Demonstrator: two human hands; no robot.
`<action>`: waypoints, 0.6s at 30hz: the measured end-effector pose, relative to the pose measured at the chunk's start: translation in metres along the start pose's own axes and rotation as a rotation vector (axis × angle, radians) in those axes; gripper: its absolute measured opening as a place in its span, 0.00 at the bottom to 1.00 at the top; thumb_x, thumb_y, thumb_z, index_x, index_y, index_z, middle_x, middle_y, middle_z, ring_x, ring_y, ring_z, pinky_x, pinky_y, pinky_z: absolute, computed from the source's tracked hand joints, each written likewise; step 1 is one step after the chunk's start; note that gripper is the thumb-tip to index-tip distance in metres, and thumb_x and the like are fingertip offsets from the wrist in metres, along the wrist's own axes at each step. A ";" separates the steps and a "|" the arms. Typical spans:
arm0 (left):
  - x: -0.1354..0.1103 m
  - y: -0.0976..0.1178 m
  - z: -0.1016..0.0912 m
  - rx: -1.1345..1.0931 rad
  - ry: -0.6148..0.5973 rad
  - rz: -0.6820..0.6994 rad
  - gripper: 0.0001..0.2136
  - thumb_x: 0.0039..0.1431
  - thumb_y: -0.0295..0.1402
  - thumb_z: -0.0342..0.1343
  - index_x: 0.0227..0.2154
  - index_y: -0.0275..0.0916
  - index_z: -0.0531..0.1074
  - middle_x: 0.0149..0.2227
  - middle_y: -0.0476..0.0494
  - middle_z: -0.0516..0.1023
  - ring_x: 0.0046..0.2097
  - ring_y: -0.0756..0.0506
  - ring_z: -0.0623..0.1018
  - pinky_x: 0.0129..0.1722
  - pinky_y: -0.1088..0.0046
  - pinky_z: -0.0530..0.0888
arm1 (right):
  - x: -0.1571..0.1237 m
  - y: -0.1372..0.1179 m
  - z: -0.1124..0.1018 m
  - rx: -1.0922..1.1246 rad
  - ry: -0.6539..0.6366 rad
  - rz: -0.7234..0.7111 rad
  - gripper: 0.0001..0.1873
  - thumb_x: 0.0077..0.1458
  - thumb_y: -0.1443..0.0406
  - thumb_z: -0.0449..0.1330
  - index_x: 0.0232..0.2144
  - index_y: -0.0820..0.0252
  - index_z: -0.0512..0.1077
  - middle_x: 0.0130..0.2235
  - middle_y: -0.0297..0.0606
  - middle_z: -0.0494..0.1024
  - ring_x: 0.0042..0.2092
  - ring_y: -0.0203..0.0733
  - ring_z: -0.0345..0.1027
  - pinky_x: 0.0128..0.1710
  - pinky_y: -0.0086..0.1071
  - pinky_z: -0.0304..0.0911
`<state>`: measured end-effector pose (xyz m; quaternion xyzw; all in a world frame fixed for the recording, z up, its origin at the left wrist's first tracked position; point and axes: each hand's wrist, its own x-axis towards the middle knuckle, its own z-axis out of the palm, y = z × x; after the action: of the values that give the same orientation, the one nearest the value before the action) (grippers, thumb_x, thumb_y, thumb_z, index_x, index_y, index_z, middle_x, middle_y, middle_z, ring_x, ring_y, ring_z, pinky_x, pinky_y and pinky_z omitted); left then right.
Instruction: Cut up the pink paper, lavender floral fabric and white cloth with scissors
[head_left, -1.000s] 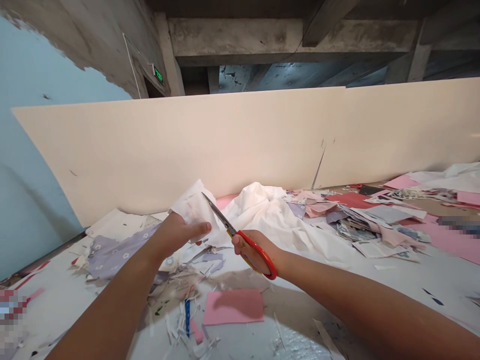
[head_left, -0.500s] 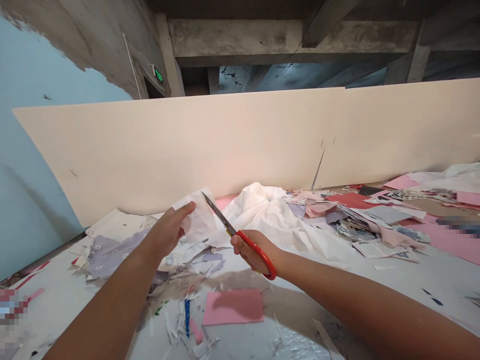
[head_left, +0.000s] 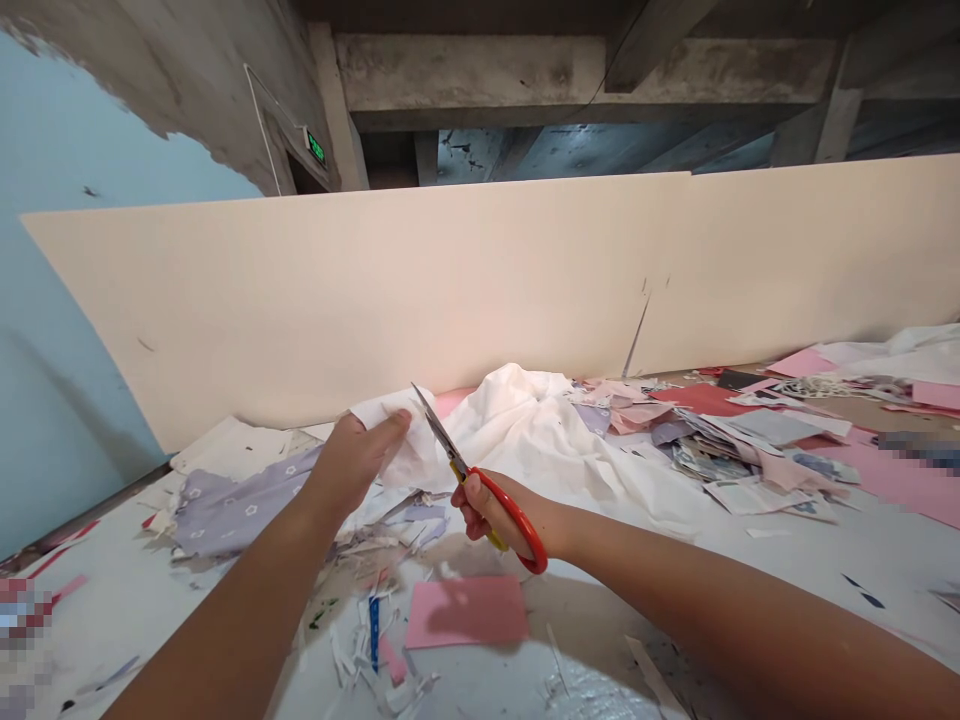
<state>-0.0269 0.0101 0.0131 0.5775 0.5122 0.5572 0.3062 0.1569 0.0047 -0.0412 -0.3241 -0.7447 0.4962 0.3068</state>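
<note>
- While I watch through the head camera, the work in hand reads as cutting by hand. The left hand [head_left: 352,462] pinches a white scrap [head_left: 409,450] between thumb and fingers, lifted above the worktable [head_left: 127,625]. I cannot tell whether the scrap is thin paper or cloth.
- The right hand [head_left: 496,515] is closed round red-handled scissors [head_left: 517,520], with the points aimed up and away from me.
- The blades [head_left: 439,430] look nearly together, though any gap is too fine for me to read. Their tips sit just beside the scrap's right edge, and I cannot tell whether they touch it.
- My judgement: the step in hand is lining the blades up with the scrap. A cut from here calls for opening them, setting the scrap's edge between them and keeping it taut with the left hand.
- Around the hands: crumpled white cloth [head_left: 517,425] lies just behind the scrap, and lilac flower-print fabric [head_left: 240,510] lies left of the left hand. A pink card [head_left: 465,612] lies below the scissors, near a blue strip [head_left: 373,632]. Printed paper offcuts [head_left: 720,450] are heaped to the right, and a beige board [head_left: 375,300] stands behind everything.
</note>
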 end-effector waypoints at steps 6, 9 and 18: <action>0.004 -0.009 0.003 0.025 -0.067 -0.024 0.16 0.41 0.45 0.56 0.25 0.35 0.70 0.21 0.48 0.71 0.25 0.48 0.69 0.23 0.75 0.66 | 0.000 -0.003 -0.002 0.066 -0.002 0.021 0.34 0.46 0.38 0.39 0.29 0.63 0.62 0.24 0.30 0.57 0.22 0.29 0.55 0.25 0.30 0.62; 0.003 -0.009 0.004 0.055 -0.062 -0.046 0.16 0.40 0.45 0.57 0.25 0.36 0.72 0.24 0.47 0.73 0.27 0.46 0.71 0.25 0.74 0.67 | -0.002 -0.007 -0.002 0.070 0.002 0.053 0.35 0.45 0.38 0.39 0.29 0.63 0.62 0.22 0.29 0.57 0.20 0.28 0.52 0.20 0.28 0.59; 0.003 -0.013 0.002 0.143 -0.098 -0.018 0.17 0.40 0.45 0.56 0.26 0.34 0.73 0.24 0.45 0.74 0.26 0.46 0.71 0.25 0.73 0.67 | -0.004 -0.014 -0.003 0.098 0.015 0.099 0.35 0.44 0.37 0.40 0.27 0.63 0.61 0.21 0.28 0.57 0.17 0.26 0.50 0.17 0.26 0.55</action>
<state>-0.0291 0.0171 0.0022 0.6199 0.5403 0.4873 0.2938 0.1594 -0.0005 -0.0274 -0.3489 -0.7001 0.5444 0.3030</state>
